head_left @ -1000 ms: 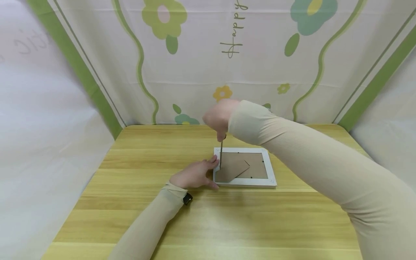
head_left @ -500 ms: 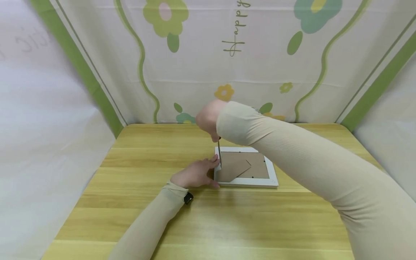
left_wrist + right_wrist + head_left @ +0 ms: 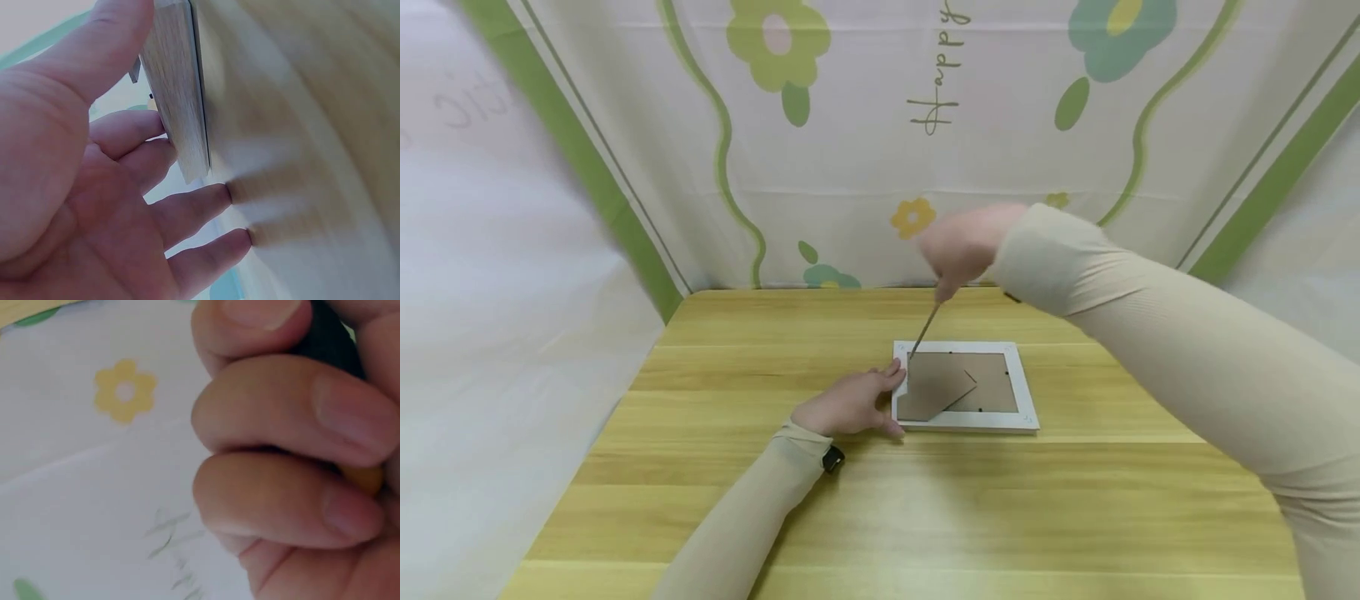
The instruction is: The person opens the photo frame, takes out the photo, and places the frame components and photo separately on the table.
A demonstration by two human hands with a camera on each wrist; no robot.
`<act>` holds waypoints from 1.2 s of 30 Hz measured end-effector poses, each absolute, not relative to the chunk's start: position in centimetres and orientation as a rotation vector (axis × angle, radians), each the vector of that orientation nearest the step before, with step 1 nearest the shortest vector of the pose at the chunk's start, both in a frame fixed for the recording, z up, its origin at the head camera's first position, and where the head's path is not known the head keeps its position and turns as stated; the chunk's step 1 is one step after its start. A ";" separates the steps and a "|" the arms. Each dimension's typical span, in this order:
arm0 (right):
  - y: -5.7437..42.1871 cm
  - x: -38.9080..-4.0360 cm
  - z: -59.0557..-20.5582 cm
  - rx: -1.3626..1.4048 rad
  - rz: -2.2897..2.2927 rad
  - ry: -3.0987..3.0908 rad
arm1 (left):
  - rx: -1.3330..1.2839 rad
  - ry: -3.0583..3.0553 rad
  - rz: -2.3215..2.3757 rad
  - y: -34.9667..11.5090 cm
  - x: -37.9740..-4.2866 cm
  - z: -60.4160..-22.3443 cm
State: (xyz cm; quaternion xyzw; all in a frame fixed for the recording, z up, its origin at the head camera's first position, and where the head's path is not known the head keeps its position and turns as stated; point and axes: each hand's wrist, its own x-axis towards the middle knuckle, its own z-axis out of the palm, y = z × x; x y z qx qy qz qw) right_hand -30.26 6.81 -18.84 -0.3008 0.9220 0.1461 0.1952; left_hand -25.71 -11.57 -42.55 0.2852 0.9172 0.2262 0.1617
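White frame [image 3: 985,420], long axis sideways, tool [image 3: 925,331] slanting down leftward, right grip [image 3: 964,245] clasping it, left grip [image 3: 852,402] unclenched

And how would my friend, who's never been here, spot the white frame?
Find the wooden table, then look toward its back, near the flowery cloth. There the left hand touches one end of the frame, and the right hand holds a thin tool slanting down toward it. Unlike that tool, it's a flat rectangle with a white border around a brown panel.
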 end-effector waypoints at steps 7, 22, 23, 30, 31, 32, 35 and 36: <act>12.7 -31.7 -17.5 -1.012 0.294 2.637 | 0.803 2.638 0.638 -11.9 -25.7 -42.6; 22.8 -32.0 -24.4 -0.792 -0.223 2.883 | 0.804 2.643 0.656 -12.3 -26.3 -43.1; 23.5 -32.1 -25.0 -0.760 -0.249 2.888 | 0.805 2.642 0.656 -12.3 -26.3 -43.2; 28.6 -32.9 -29.5 -0.639 -0.443 2.894 | 0.794 2.645 0.657 -12.3 -26.3 -43.2; 29.3 -32.9 -30.0 -0.619 -0.455 2.893 | 0.794 2.644 0.657 -12.3 -26.3 -43.2; 29.9 -33.0 -30.6 -0.602 -0.458 2.894 | 0.794 2.642 0.658 -12.2 -26.3 -43.2; 31.8 -33.0 -32.2 -0.568 -0.455 2.906 | 0.800 2.643 0.659 -12.2 -26.2 -43.1; 32.4 -33.0 -32.8 -0.563 -0.454 2.906 | 0.801 2.639 0.667 -12.3 -26.2 -43.1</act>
